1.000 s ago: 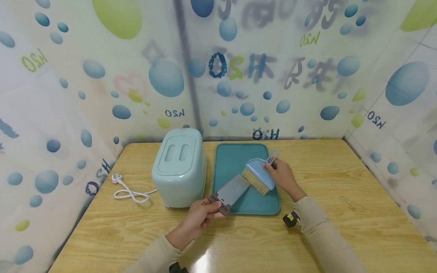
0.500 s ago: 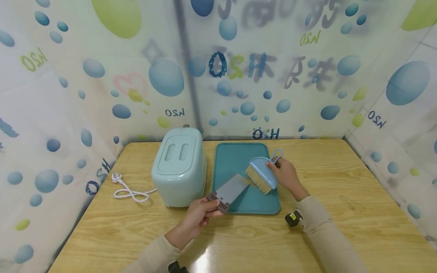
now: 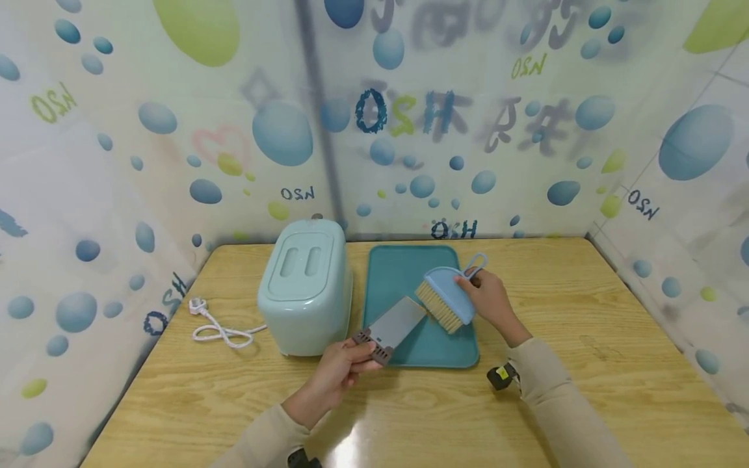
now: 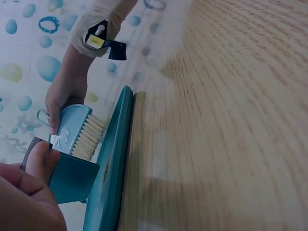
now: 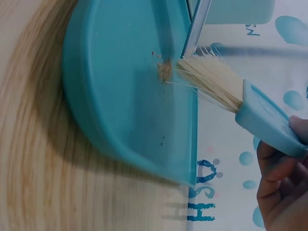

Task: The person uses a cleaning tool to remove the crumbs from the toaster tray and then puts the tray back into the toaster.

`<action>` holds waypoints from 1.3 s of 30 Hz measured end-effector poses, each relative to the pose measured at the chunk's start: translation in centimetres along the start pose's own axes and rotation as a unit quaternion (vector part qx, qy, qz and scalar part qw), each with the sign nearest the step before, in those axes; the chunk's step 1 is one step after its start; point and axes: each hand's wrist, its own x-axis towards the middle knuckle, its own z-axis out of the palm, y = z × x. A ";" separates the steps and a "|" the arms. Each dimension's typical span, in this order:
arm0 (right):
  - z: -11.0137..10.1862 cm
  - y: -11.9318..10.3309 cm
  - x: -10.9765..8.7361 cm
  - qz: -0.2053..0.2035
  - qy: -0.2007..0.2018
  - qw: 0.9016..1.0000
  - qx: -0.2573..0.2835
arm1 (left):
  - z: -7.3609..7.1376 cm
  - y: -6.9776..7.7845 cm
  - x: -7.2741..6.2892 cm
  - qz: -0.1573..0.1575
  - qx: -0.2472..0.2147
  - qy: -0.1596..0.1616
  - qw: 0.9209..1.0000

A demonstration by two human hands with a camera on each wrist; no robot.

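Observation:
My left hand (image 3: 339,370) pinches the brown, slotted end of a flat metal crumb tray (image 3: 398,324), which slants over a teal serving tray (image 3: 392,270). In my right hand (image 3: 494,302) is a light-blue hand brush (image 3: 449,291), gripped near its looped handle. Its pale bristles (image 5: 211,77) hang close to the crumb tray's far end. Below them, a small heap of brown crumbs (image 5: 165,71) lies on the serving tray, with a few specks apart from it. In the left wrist view, my thumb (image 4: 37,159) lies over the crumb tray's end.
A light-blue toaster (image 3: 307,286) with a covered top stands left of the serving tray, close by my left hand. Its white cord and plug (image 3: 222,331) lie on the wooden table (image 3: 526,416). A printed curtain (image 3: 497,130) surrounds the table's back and sides.
My right hand has moved the brush slightly right, away from the crumb tray's end, and then its bristles swung back left a little. My left hand and the crumb tray have barely moved.

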 end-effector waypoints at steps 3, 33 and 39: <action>0.2 -0.3 -0.1 -0.008 -0.004 1.000 0.007 | 0.0 0.0 0.0 -0.001 -0.001 0.002 1.000; 1.4 -3.9 -1.7 -0.007 -0.064 0.995 0.075 | 0.1 0.1 0.1 -0.007 -0.001 -0.012 1.000; 1.2 -4.9 -2.0 0.002 -0.084 0.992 0.099 | 0.1 0.0 0.3 -0.004 0.000 -0.010 1.000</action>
